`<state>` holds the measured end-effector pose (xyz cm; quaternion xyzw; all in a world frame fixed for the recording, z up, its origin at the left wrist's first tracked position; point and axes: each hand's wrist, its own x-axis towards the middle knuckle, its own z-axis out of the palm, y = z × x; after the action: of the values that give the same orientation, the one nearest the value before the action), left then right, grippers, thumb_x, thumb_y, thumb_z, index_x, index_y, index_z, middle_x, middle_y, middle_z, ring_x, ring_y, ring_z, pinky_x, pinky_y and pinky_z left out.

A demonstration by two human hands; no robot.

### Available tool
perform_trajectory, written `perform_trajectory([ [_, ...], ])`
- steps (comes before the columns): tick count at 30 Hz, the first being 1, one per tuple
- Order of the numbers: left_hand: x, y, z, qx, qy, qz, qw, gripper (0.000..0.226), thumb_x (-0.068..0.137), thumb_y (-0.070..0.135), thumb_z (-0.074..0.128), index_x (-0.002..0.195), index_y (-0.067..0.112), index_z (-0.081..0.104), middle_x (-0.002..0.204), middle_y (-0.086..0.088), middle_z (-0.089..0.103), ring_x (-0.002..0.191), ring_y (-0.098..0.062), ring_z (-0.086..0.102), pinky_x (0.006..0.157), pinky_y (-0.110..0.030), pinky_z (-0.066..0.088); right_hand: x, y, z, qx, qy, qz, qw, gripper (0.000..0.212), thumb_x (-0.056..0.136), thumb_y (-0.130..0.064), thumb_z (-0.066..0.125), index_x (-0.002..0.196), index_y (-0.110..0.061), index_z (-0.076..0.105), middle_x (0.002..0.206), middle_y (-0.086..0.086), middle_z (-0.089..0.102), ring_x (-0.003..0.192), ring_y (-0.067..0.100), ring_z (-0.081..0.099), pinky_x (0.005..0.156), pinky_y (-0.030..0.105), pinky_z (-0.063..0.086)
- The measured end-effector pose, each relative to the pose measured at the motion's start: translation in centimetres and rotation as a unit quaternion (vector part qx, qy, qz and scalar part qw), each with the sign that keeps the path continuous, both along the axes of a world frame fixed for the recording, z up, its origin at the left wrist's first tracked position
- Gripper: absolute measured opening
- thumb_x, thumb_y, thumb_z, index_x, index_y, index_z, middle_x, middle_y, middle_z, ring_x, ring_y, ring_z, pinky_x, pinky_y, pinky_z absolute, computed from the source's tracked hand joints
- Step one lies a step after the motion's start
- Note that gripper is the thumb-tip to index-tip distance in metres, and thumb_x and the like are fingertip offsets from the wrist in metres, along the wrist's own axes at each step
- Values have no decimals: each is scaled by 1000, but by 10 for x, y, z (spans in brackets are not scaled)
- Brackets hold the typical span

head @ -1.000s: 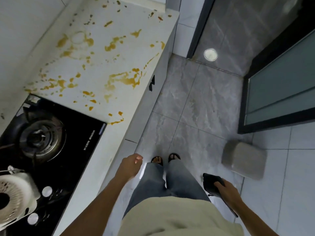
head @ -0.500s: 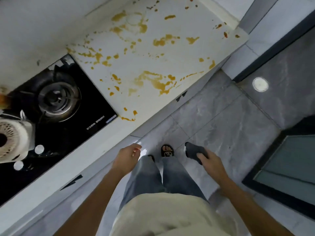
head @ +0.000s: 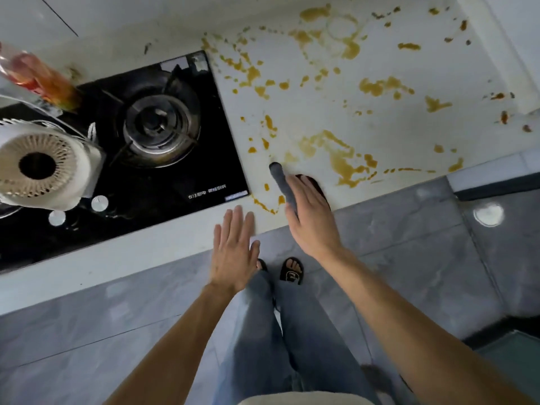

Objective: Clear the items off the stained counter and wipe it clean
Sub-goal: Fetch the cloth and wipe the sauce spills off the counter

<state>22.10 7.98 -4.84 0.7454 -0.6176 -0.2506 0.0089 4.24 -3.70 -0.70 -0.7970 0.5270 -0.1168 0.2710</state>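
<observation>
White print on the hob (head: 152,135) first: a line of Chinese characters along its near right corner, too small to read, with a small pale label strip just right of it. The black slipper (head: 290,271) on the floor has a pale mark on its strap, unreadable too.

Right hand (head: 309,217) is down on the counter (head: 394,127), fingers laid out flat over a dark grey cloth (head: 282,182), pressing it to the surface. One end of the cloth pokes out far-left of the fingertips, and a darker fold shows to the right of them. It sits close to the near edge, just right of the hob's corner, and orange-brown stains (head: 344,162) lie just beside it, a streak to its near left and the big smear to its right.

Left hand (head: 233,252) hovers flat, fingers straight and together, holding nothing, fingertips over the counter's near edge beside the hob corner.

Stains spread across the whole pale counter from the hob's right edge to the far-right corner, with a ring mark far back. The counter's near edge runs diagonally, rising to the right, grey tiled floor (head: 409,244) below it. A round drain (head: 488,214) sits in the floor to the right.

On the left, a white fan-like appliance (head: 38,168) stands on the hob, two silver knobs (head: 99,203) near it, one burner (head: 159,130) bare. A blurred reddish bottle (head: 41,77) stands far left.
</observation>
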Motion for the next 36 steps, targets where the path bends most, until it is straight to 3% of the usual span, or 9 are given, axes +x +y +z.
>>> perform_trajectory([
  [3,1,5,-11,-13,-25,-13,999,69,112,39,34,172,18,6,179,-9,-7,166,-31,-10,135,-53,4,22,21,-35,3,124,92,988,70,104,-36,44,165,-18,16,174,7,4,161,27,1,128,53,14],
  [6,3,8,-18,-23,-24,-14,999,70,111,38,35,172,19,6,179,-8,-7,165,-29,-12,135,-53,2,33,40,-61,-9,160,111,981,72,104,-54,32,166,-25,8,174,5,-4,160,28,-8,128,59,4],
  [10,7,10,-24,-42,-18,-18,999,73,107,34,39,172,20,8,180,-7,-7,166,-29,-11,135,-53,4,49,26,-76,-37,181,74,980,61,109,-50,17,166,-31,3,174,0,-5,161,25,-8,127,60,7],
  [16,7,12,-33,-61,-42,-27,997,83,103,34,48,172,19,5,179,-8,-7,166,-31,-7,133,-53,4,75,-21,-81,-38,194,26,980,61,109,-46,20,165,-32,4,174,1,-1,161,25,-4,127,60,6],
  [24,8,11,-27,-51,-40,-36,997,94,96,31,59,171,17,5,179,-12,-7,166,-34,-7,133,-55,6,51,30,-75,-17,203,52,978,62,110,-48,21,165,-32,-2,174,0,-9,160,26,-11,127,60,6],
  [33,6,10,-29,-57,-50,-32,997,98,91,28,66,171,16,9,179,-13,-2,166,-35,-3,132,-58,13,92,-52,-76,-36,187,23,981,59,109,-46,20,165,-34,5,174,-2,-1,161,24,-5,128,58,2],
  [36,6,11,-30,-59,-45,-29,997,101,90,25,67,171,17,9,179,-11,-4,166,-33,-5,133,-58,11,83,-42,-76,-49,186,26,981,59,110,-45,19,165,-32,5,174,0,0,161,26,-5,127,59,5],
])
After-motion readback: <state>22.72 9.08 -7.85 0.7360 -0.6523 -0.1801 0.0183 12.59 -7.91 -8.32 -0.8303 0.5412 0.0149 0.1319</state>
